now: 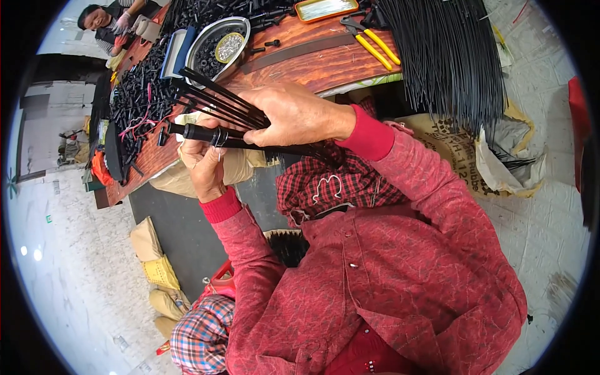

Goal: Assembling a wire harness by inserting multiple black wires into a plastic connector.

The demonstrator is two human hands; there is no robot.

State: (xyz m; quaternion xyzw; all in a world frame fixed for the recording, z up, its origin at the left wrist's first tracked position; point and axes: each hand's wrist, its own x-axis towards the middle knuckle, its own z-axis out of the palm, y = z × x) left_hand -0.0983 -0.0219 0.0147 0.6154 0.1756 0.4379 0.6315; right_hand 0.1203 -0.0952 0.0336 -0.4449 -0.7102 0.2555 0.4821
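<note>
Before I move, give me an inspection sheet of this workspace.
Surface: reddish wood-grained table, partly covered.
Things in hand: thin black rods; black cylindrical piece.
Clutter: heaped black parts, metal bowl, yellow-handled pliers.
Hands: right hand grips the rods; left hand is at the cylindrical piece, exact grip unclear.
Cables: no power lead seen.
Surroundings: another person beyond the table; packages on the floor at left.

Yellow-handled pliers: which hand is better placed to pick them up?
Probably the right hand: it is nearer the yellow-handled pliers, though it grips black rods and would need freeing. The left hand is farther off, at a black tube.
</note>
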